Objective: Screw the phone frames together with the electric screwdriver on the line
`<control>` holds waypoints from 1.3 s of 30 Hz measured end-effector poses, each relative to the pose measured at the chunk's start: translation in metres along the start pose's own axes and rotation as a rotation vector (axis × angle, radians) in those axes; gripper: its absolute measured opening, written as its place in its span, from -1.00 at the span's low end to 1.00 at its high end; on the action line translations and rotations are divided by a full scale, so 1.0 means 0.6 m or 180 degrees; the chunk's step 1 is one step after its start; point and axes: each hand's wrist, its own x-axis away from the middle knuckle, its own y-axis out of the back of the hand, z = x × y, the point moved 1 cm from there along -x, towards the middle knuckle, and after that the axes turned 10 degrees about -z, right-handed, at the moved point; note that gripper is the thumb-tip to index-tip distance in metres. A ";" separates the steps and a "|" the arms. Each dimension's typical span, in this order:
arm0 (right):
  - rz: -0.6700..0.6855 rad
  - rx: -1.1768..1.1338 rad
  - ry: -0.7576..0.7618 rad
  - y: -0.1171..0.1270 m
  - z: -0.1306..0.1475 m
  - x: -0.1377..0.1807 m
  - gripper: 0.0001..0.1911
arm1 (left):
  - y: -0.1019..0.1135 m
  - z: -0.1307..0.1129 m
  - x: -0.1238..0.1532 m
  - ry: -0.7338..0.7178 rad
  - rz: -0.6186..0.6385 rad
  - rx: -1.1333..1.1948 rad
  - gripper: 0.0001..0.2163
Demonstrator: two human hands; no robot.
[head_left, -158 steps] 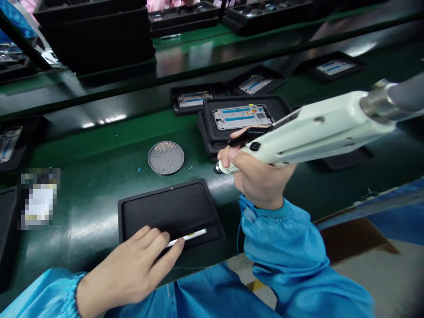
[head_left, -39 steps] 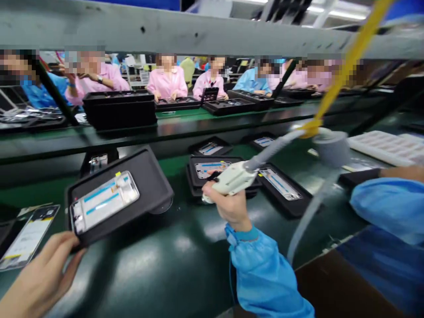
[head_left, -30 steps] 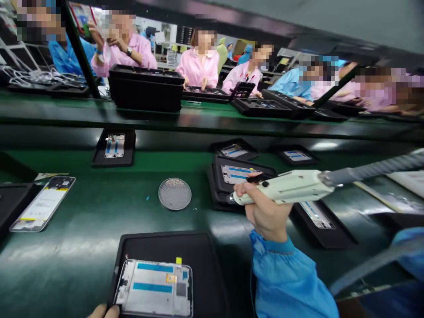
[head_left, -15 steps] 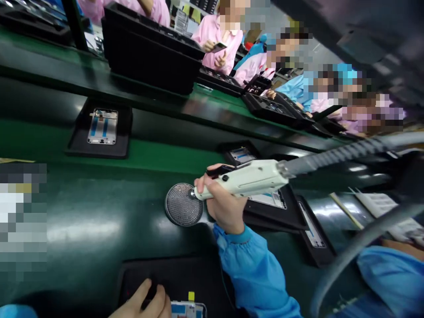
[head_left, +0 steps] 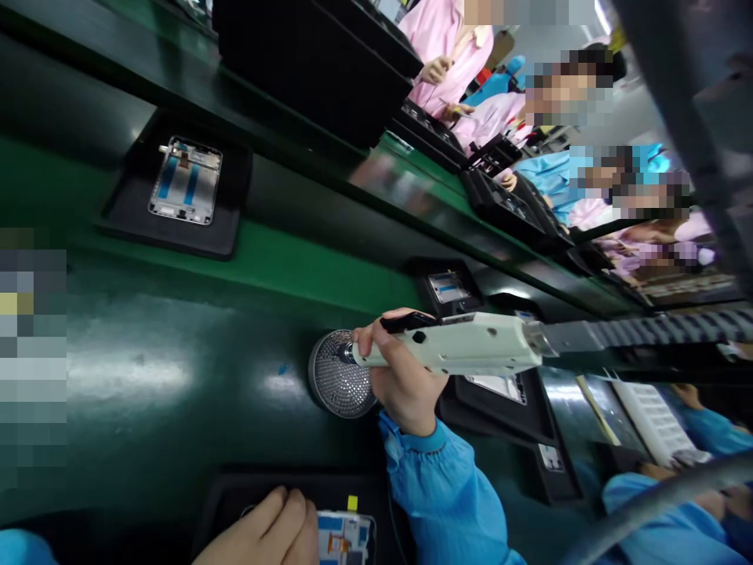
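My right hand [head_left: 405, 377] is closed around a pale electric screwdriver [head_left: 471, 345], its thumb and fingers near the nose. The nose points left, over a round metal dish [head_left: 338, 380] with a perforated top; the bit's tip is hard to make out. At the bottom, my left hand [head_left: 274, 530] lies over the left part of a phone frame [head_left: 347, 537] with a yellow tab. Its fingers are bent and pressed together; whatever is under them is hidden. Beneath the frame is a black tray [head_left: 223, 490].
Another phone frame [head_left: 185, 184] lies on a black tray [head_left: 220, 243] at the left. More trays [head_left: 541, 412] with frames stand right of my hand. A ribbed cable [head_left: 652, 333] runs right from the screwdriver. Co-workers sit across the line and at the right, beside a white tray [head_left: 652, 416].
The view has tilted and shifted. My left fingers, apart before, are now drawn together over the phone frame. The screwdriver has levelled out and stays at the dish.
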 end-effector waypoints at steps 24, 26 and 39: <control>0.0296 0.0287 0.0005 0.035 0.110 0.163 -0.78 | 0.053 0.047 -0.040 -0.0003 0.0151 -0.0002 -0.62; 0.0375 0.0260 -0.0015 0.030 0.093 0.170 -0.76 | 0.051 0.046 -0.039 -0.0043 0.0149 -0.0042 -0.61; 0.0327 0.0383 0.0022 0.015 0.080 0.165 -0.79 | 0.050 0.042 -0.042 -0.0065 0.0179 -0.0024 -0.60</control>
